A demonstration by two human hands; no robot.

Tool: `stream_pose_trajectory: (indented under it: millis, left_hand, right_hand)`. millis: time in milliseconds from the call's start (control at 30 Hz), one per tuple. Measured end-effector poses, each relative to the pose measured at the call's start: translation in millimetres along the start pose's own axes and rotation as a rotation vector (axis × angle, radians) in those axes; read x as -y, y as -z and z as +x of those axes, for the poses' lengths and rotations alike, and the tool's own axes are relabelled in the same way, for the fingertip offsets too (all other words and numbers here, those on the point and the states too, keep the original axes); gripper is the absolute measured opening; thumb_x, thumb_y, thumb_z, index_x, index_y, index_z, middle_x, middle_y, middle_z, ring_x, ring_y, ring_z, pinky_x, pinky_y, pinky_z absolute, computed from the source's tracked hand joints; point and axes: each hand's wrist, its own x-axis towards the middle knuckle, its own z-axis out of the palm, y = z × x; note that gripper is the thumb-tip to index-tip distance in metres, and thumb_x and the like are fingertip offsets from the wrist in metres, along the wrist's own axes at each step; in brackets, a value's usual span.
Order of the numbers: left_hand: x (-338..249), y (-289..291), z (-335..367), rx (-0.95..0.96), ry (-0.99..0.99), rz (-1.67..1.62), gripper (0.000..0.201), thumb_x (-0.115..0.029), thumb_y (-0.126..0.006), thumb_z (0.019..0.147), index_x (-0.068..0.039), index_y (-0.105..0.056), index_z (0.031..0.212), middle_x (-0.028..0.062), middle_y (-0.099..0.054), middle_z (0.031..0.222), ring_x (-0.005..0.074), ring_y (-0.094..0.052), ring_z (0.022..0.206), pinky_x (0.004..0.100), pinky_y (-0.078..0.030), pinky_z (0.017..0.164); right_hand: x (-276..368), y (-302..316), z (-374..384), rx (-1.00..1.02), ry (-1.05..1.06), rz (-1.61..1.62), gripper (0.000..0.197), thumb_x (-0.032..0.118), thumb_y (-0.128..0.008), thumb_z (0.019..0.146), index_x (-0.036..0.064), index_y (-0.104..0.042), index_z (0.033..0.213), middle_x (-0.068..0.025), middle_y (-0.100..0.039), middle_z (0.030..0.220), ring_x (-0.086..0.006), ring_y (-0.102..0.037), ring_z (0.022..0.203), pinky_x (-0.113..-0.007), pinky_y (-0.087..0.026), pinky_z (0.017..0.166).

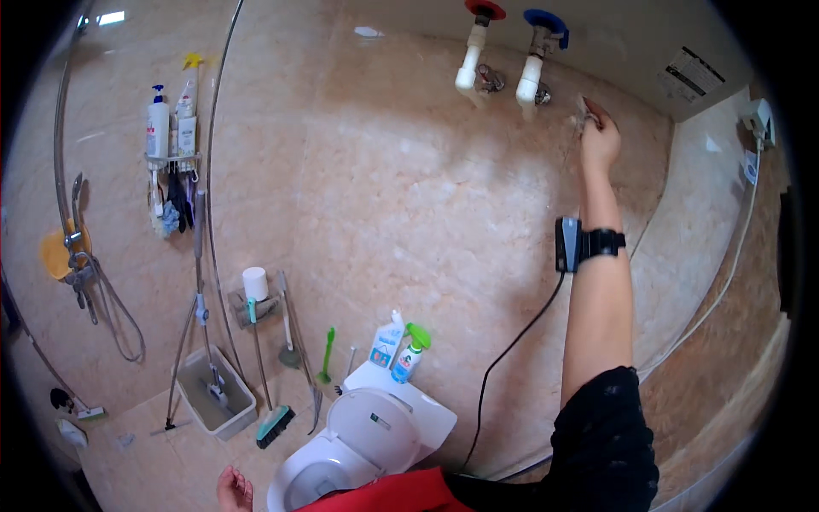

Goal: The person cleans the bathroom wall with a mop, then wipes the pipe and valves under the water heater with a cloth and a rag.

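Note:
My right hand (pixel 601 141) reaches far up to the beige marbled wall (pixel 444 205), fingers closed around a small, crumpled greyish rag (pixel 583 114). The rag is at the wall, to the right of a white pipe elbow (pixel 529 81) below a blue valve (pixel 546 24); part of it is hidden by the fingers. Down at the lower edge, my left hand (pixel 235 491) hangs to the left of the toilet (pixel 363 427). Its fingers are loosely bent, and nothing shows in them.
A second pipe (pixel 469 64) with a red collar stands left of the blue valve. Two cleaner bottles (pixel 397 346) sit on the toilet tank. A grey bucket (pixel 217 401), a brush (pixel 275 427) and mop poles stand left. A black cable (pixel 503 350) hangs from my right wrist.

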Motion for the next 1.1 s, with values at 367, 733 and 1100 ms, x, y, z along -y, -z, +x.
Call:
stream_pose_trajectory:
  millis: [367,733,1100]
  left_hand:
    - [-43.5,-57.1,-40.7,-0.002,-0.109,0.086,0.005,-0.023,-0.060,0.083,-0.023,-0.059,0.088,-0.0112,-0.058,0.075,0.0041,-0.053,0.064,0.0264,-0.041,0.068]
    - [-15.9,-8.0,-47.3,-0.064,-0.121,-0.028,0.012,-0.023,-0.059,0.087,-0.014,-0.061,0.095,-0.0024,-0.063,0.087,0.0121,-0.057,0.086,0.0373,-0.039,0.089]
    - [-13.9,-62.1,-71.8,-0.121,-0.188,-0.008,0.012,-0.031,-0.066,0.081,-0.022,-0.059,0.079,-0.0127,-0.058,0.070,0.0025,-0.052,0.063,0.0232,-0.039,0.073]
  right_hand:
    - [-53.9,-26.8,-32.0,0.115,-0.396,0.290,0.035,0.007,-0.054,0.081,0.0115,-0.063,0.115,-0.0106,-0.063,0.103,-0.0133,-0.059,0.070,-0.026,-0.048,0.056]
    - [-59.6,-89.5,-26.4,0.057,-0.031,-0.139,0.036,0.002,-0.058,0.076,0.0140,-0.066,0.109,-0.0166,-0.064,0.096,-0.0252,-0.064,0.082,-0.032,-0.050,0.071]
    - [-82.8,-104.5,-37.9,-0.010,-0.863,1.030,0.027,-0.005,-0.043,0.087,-0.0075,-0.047,0.114,-0.0173,-0.058,0.098,-0.0260,-0.062,0.081,-0.033,-0.056,0.070]
